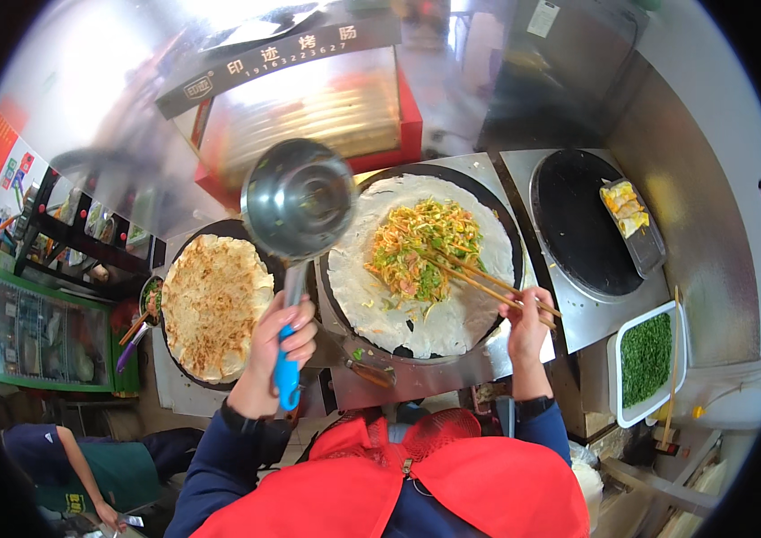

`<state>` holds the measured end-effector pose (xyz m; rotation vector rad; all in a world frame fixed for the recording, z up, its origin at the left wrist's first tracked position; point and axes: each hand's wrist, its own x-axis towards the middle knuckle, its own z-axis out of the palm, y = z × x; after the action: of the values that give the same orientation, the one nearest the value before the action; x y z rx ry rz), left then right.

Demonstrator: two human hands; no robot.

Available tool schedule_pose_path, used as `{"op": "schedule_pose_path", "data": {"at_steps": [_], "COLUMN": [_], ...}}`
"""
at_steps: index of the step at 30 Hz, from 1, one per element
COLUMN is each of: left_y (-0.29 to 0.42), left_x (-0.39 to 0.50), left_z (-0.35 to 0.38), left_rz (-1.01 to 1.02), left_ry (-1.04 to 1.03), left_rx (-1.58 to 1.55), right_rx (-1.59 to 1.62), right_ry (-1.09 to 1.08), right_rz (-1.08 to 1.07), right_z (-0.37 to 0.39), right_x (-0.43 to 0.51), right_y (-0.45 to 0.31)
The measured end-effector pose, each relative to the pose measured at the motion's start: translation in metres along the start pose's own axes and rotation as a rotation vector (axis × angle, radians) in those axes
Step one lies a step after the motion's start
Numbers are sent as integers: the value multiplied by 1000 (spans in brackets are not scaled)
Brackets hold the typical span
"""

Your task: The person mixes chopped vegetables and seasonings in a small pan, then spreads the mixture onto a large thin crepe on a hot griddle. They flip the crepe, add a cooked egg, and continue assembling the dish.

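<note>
My left hand point(284, 338) grips the blue handle of a large metal ladle point(299, 195), held up between two griddles with its bowl tilted. A pair of wooden chopsticks point(488, 284) is in my right hand point(529, 321), and their tips reach into a heap of shredded vegetables point(420, 245). That heap rests on a thin, pale round flatbread point(360, 302), spread over the middle round griddle point(520, 235). Holes show near the flatbread's front edge. On the left griddle point(279, 269) lies a browned round flatbread point(215, 309), partly behind my left hand and the ladle.
A third black griddle point(575, 228) at right carries a metal tray point(646, 249) with rolled food. A white tub point(653, 417) holds chopped greens. A wooden-handled tool point(372, 372) lies at the counter front. A glass-fronted warmer point(306, 107) stands behind. Another person point(98, 464) is lower left.
</note>
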<state>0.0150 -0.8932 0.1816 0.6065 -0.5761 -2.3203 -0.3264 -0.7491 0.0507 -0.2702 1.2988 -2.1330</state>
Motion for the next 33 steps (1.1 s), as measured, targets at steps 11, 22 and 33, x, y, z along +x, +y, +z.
{"op": "schedule_pose_path", "data": {"at_steps": [11, 22, 33], "left_y": [10, 32, 125], "left_x": [-183, -328, -413], "left_z": [-85, -215, -359], "left_rz": [640, 871, 328], "left_ry": [822, 1405, 1366], "left_rx": [134, 247, 148], "right_rx": [-245, -390, -519], "right_ry": [-165, -167, -43], "right_rz": [-217, -226, -169], "right_z": [66, 129, 163], "right_x": [18, -2, -46], "right_y": [-2, 16, 32]}}
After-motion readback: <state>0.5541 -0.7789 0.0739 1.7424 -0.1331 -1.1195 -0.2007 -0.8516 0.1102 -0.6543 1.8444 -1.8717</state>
